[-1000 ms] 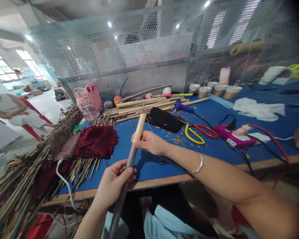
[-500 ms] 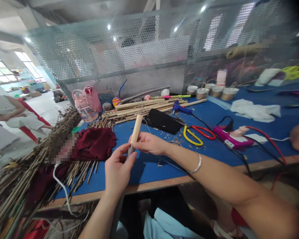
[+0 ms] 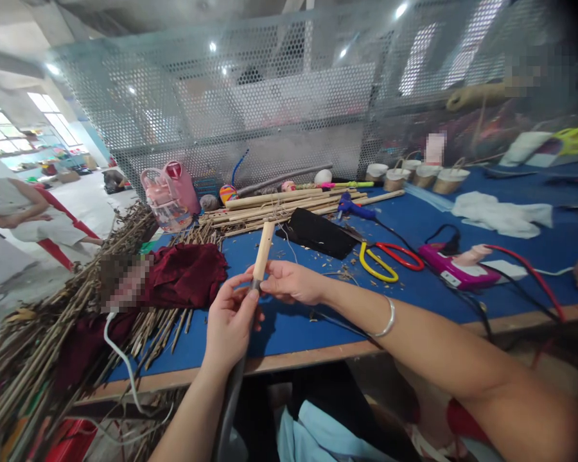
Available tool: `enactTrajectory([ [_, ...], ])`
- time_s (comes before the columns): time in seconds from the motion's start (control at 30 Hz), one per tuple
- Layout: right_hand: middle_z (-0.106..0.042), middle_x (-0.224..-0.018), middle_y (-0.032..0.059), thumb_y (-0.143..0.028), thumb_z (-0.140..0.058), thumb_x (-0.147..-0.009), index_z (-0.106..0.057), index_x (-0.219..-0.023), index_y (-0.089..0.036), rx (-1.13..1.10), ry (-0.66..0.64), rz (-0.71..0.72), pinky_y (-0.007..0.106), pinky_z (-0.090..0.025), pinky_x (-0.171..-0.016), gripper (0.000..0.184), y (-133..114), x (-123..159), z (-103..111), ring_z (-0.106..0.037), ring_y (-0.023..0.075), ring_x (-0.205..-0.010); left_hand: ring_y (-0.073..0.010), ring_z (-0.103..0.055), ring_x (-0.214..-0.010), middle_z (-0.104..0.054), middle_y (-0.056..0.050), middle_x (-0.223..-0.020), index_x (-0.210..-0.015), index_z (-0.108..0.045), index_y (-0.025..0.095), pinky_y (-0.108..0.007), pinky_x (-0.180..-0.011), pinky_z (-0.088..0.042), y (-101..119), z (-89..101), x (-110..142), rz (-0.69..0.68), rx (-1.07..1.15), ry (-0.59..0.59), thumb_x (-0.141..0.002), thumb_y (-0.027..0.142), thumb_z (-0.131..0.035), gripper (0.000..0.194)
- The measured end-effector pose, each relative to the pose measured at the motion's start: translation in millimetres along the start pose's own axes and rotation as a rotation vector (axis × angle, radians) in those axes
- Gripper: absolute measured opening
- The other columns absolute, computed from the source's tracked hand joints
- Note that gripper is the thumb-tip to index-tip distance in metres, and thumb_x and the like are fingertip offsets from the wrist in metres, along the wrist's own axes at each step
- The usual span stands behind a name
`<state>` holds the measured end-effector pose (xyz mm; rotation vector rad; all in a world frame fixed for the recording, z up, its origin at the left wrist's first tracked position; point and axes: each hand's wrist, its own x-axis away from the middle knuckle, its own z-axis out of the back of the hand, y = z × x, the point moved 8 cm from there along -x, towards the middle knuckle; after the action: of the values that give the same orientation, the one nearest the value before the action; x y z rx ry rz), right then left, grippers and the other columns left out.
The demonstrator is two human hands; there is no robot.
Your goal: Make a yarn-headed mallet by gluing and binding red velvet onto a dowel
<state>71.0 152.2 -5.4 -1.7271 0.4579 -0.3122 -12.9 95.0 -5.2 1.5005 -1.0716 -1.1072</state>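
I hold a long stick (image 3: 262,251) upright over the blue table (image 3: 289,321). Its top end is pale bare wood; the lower part is wrapped in grey material and runs down toward my lap. My left hand (image 3: 228,327) is closed round the grey part just below the bare wood. My right hand (image 3: 291,282) pinches the stick right above it, where bare wood meets the grey wrap. A silver bangle (image 3: 385,317) sits on my right wrist.
A dark red cloth (image 3: 185,273) lies on a heap of thin sticks (image 3: 52,333) at left. Behind lie bamboo poles (image 3: 289,205), a black cloth (image 3: 320,234), yellow-red scissors (image 3: 390,260), a pink device (image 3: 450,269) with cables and a pink jug (image 3: 173,192). A mesh screen backs the table. A person stands far left.
My left hand slid up the grey part of the stick until it sits right under my right hand. The stick now stands more upright.
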Motion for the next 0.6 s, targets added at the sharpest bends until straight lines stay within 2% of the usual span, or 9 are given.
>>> enactTrajectory([
  [0.07,-0.036,-0.052,-0.0119,-0.039,-0.068,-0.077,-0.049,-0.119,-0.017,-0.006,-0.029,-0.041,0.016,-0.015,-0.031,0.052,2,1,-3,-0.024,0.0022,-0.035,-0.0068,-0.051,-0.043,-0.060,0.004,-0.065,-0.101,-0.052,0.018,-0.017,-0.036,-0.042,2,0.3,1,-0.022,-0.036,0.012,-0.078,0.035,-0.065,0.031],
  [0.13,-0.033,-0.052,-0.0122,-0.038,-0.068,-0.078,-0.048,-0.123,-0.017,-0.014,-0.058,-0.070,0.016,-0.015,-0.031,0.053,3,3,-4,-0.023,0.0024,-0.035,-0.0058,-0.049,-0.042,-0.060,0.004,-0.067,-0.101,-0.051,0.019,-0.016,-0.035,-0.039,2,0.6,2,-0.025,-0.043,0.011,-0.079,0.035,-0.064,0.029],
  [0.27,-0.052,-0.067,-0.0062,-0.040,-0.069,-0.077,-0.046,-0.126,-0.017,-0.017,-0.103,-0.081,0.016,-0.016,-0.032,0.059,0,4,-3,-0.027,0.0002,-0.036,-0.0066,-0.049,-0.039,-0.063,0.002,-0.071,-0.097,-0.047,0.020,-0.018,-0.035,-0.040,-3,-1.3,-1,0.024,0.040,-0.054,-0.078,0.036,-0.065,0.030],
  [0.4,-0.054,-0.061,-0.0054,-0.044,-0.067,-0.077,-0.050,-0.116,-0.013,0.031,-0.065,0.013,0.017,-0.015,-0.034,0.053,-5,1,1,-0.027,0.0010,-0.036,-0.0090,-0.053,-0.039,-0.065,0.000,-0.073,-0.096,-0.041,0.021,-0.021,-0.038,-0.043,-7,-5.6,-2,0.093,0.131,-0.127,-0.075,0.039,-0.066,0.037],
  [0.47,-0.050,-0.056,-0.0073,-0.046,-0.067,-0.077,-0.053,-0.107,-0.012,0.078,0.001,0.069,0.018,-0.014,-0.035,0.047,-6,-1,5,-0.025,0.0014,-0.036,-0.0103,-0.058,-0.045,-0.066,0.000,-0.078,-0.100,-0.039,0.022,-0.023,-0.044,-0.047,-6,-1.2,1,0.091,0.064,-0.056,-0.075,0.040,-0.066,0.041],
  [0.6,-0.037,-0.049,-0.0108,-0.048,-0.068,-0.075,-0.055,-0.097,-0.011,0.145,0.055,0.122,0.019,-0.013,-0.038,0.045,-5,-4,8,-0.023,0.0024,-0.039,-0.0123,-0.063,-0.067,-0.064,0.000,-0.086,-0.113,-0.044,0.023,-0.023,-0.058,-0.049,12,15.8,15,-0.078,-0.338,0.227,-0.067,0.034,-0.075,0.056],
])
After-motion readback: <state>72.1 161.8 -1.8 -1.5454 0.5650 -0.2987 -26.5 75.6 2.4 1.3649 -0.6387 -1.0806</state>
